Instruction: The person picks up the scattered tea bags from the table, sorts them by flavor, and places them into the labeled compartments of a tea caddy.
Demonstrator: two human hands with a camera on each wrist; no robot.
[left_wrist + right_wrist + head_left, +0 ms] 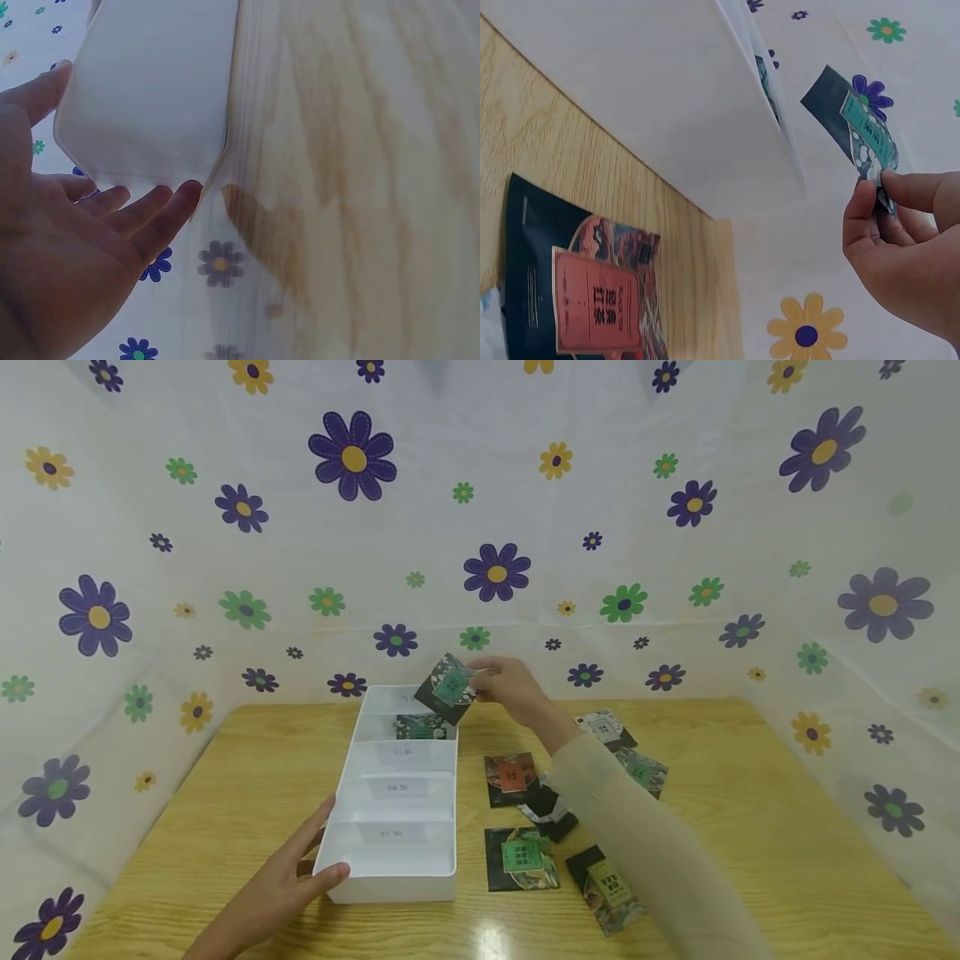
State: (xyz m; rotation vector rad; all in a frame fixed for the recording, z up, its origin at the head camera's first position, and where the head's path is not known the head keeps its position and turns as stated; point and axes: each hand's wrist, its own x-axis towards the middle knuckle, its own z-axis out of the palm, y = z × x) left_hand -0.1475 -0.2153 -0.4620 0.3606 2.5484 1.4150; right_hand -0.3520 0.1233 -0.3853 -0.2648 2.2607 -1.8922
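Note:
My right hand pinches a dark tea sachet with a teal label between thumb and fingers, tilted above the far right side of the white divided box. Another teal-labelled tea sachet lies in the second compartment from the back. At the box's near left corner, my left hand touches the walls with spread, fairly straight fingers and its thumb by the front rim. The left wrist view shows the left fingertips against the box edge. In the right wrist view, the held sachet is clear of the box.
Right of the box lie a red-labelled sachet, a green-labelled one, a yellow-labelled one and several others, some overlapping. The right sleeve hides part of this area. Flowered cloth surrounds the wooden table.

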